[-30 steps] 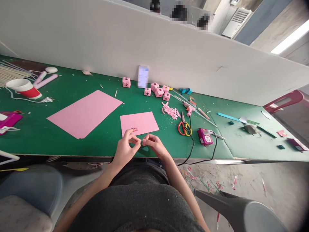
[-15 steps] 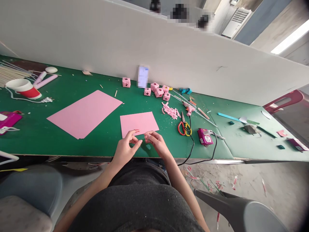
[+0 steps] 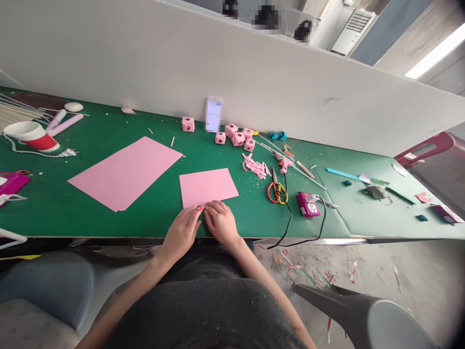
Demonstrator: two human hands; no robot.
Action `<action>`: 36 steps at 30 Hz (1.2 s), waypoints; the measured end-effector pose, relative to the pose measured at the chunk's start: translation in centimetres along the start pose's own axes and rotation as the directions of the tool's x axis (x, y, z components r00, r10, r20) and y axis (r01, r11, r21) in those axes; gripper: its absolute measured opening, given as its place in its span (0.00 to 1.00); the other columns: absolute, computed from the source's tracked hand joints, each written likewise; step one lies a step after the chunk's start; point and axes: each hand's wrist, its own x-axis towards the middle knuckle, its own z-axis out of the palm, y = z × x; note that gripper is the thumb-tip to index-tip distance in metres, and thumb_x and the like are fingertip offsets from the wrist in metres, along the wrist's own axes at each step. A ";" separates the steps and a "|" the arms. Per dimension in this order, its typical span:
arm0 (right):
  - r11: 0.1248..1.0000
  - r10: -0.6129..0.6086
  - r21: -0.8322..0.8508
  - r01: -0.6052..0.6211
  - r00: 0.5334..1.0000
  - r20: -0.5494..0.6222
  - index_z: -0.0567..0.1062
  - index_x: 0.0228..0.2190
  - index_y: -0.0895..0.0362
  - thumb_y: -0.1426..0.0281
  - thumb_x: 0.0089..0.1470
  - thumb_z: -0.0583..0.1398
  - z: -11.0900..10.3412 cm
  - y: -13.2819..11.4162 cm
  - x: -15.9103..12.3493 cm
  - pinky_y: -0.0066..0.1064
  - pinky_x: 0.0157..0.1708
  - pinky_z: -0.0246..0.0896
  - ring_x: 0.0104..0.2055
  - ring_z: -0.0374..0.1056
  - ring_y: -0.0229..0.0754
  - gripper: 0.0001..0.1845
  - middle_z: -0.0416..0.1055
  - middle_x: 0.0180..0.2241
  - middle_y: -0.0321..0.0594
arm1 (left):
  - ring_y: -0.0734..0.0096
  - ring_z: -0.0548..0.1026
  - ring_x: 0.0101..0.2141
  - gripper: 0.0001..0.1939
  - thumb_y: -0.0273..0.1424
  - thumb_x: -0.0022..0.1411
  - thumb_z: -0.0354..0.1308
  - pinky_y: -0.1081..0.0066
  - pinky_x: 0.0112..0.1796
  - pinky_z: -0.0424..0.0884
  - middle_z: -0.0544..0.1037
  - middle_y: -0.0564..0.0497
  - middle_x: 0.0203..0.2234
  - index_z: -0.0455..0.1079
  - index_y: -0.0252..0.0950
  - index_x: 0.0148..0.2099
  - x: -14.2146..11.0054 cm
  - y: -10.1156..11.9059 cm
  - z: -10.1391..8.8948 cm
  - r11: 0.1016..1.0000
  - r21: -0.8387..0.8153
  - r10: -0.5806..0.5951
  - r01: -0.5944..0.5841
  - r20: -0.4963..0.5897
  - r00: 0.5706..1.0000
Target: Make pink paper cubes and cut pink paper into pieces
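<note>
My left hand [image 3: 183, 228] and my right hand [image 3: 222, 224] meet at the table's near edge, fingertips together and fingers bent. Whatever lies between the fingertips, if anything, is hidden. A small red-and-white patch shows at the left fingertips; I cannot tell what it is. Right under the fingers is the lower edge of a small pink paper sheet [image 3: 209, 186], flat on the green table [image 3: 152, 223]. To the left lies a larger pink sheet [image 3: 125, 172].
Folded pink paper cubes [image 3: 238, 139] stand near a phone [image 3: 213, 115] at the divider. Pink paper strips [image 3: 256, 167], scissors [image 3: 276, 189], a pink glue gun [image 3: 285, 164] and a magenta packet [image 3: 308, 205] with a black cable lie right. A paper cup [image 3: 32, 135] lies left.
My hands have come together and lowered slightly, the right one moving left to meet the left one. Before, the fingertips were a little apart. The sheets stay put.
</note>
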 end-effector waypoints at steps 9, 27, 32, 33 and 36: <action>0.962 -0.048 -0.267 0.064 0.997 0.066 0.74 0.63 0.53 0.63 0.74 0.51 0.3 0.1 -0.3 0.57 0.75 0.47 0.75 0.55 0.53 0.23 0.73 0.64 0.40 | 0.45 0.74 0.63 0.24 0.32 0.77 0.46 0.40 0.66 0.61 0.75 0.28 0.61 0.61 0.24 0.69 -0.8 -0.1 1.8 0.982 0.182 0.047 -0.052 0.034 0.998; 0.799 0.086 -0.554 -0.234 0.956 -0.280 0.78 0.60 0.57 0.60 0.73 0.54 -6.2 7.8 -2.6 0.65 0.72 0.44 0.75 0.53 0.63 0.24 0.77 0.60 0.45 | 0.48 0.77 0.60 0.22 0.29 0.78 0.43 0.40 0.64 0.62 0.77 0.33 0.61 0.64 0.27 0.67 -0.6 1.2 1.2 0.958 0.287 -0.019 0.012 0.020 1.000; 0.790 0.061 -0.568 -0.230 0.952 -0.301 0.78 0.60 0.58 0.62 0.73 0.53 -5.9 7.4 -2.8 0.59 0.71 0.53 0.77 0.48 0.63 0.23 0.74 0.63 0.50 | 0.35 0.77 0.57 0.23 0.35 0.77 0.49 0.36 0.58 0.67 0.76 0.25 0.58 0.66 0.23 0.65 -1.1 0.6 0.6 0.935 0.347 -0.055 0.073 -0.062 0.997; 0.792 0.051 -0.570 -0.219 0.954 -0.297 0.77 0.61 0.55 0.61 0.73 0.53 -5.8 7.1 -2.9 0.59 0.70 0.53 0.77 0.46 0.64 0.23 0.71 0.65 0.50 | 0.35 0.77 0.56 0.24 0.36 0.77 0.50 0.38 0.57 0.68 0.76 0.24 0.58 0.65 0.23 0.65 -1.1 0.5 0.5 0.934 0.349 -0.050 0.074 -0.077 0.996; 0.812 -0.006 -0.568 -0.134 0.971 -0.238 0.78 0.60 0.46 0.57 0.71 0.56 -5.2 6.2 -2.8 0.59 0.69 0.56 0.78 0.41 0.65 0.22 0.63 0.70 0.48 | 0.37 0.77 0.56 0.26 0.36 0.77 0.51 0.41 0.57 0.70 0.76 0.27 0.58 0.60 0.25 0.68 -0.7 0.3 0.6 0.942 0.332 -0.010 0.040 -0.091 0.996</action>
